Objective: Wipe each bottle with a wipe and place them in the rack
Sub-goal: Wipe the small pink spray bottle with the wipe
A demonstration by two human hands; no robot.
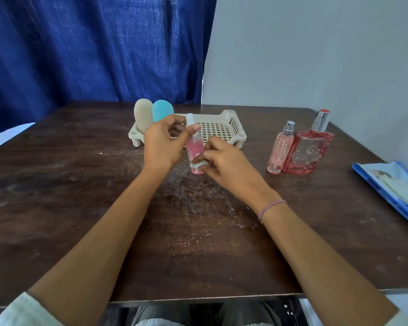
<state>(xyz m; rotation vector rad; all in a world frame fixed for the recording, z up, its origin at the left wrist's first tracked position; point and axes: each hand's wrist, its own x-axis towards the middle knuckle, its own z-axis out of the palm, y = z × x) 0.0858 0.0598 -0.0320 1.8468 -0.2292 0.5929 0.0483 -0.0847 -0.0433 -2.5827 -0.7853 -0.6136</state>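
**Two bottles racked, a third under wiping**

Two bottles, a beige bottle (143,116) and a blue bottle (162,111), stand upright at the left end of the rack (222,130). The step in hand is judged to be the wiping of the small pink spray bottle (194,143), which is held upright over the table (80,184), just in front of the rack. Whether its base touches the table cannot be told.

1. The upper part of the bottle, below the cap, is pinched by the left hand (161,147) between thumb and curled fingers.
2. A folded white wipe (199,164) is pinched by the right hand (224,161) and pressed against the lower body of the bottle.

The next move is judged to call for the wipe to be carried round the rest of the body. The bottle is then to be set upright in the free part of the rack, beside the blue bottle.

Unracked items: a slim pink bottle (279,151) and a red glass bottle (309,152), touching each other, are placed well to the right. A blue wipe pack (391,184) lies at the right table edge.
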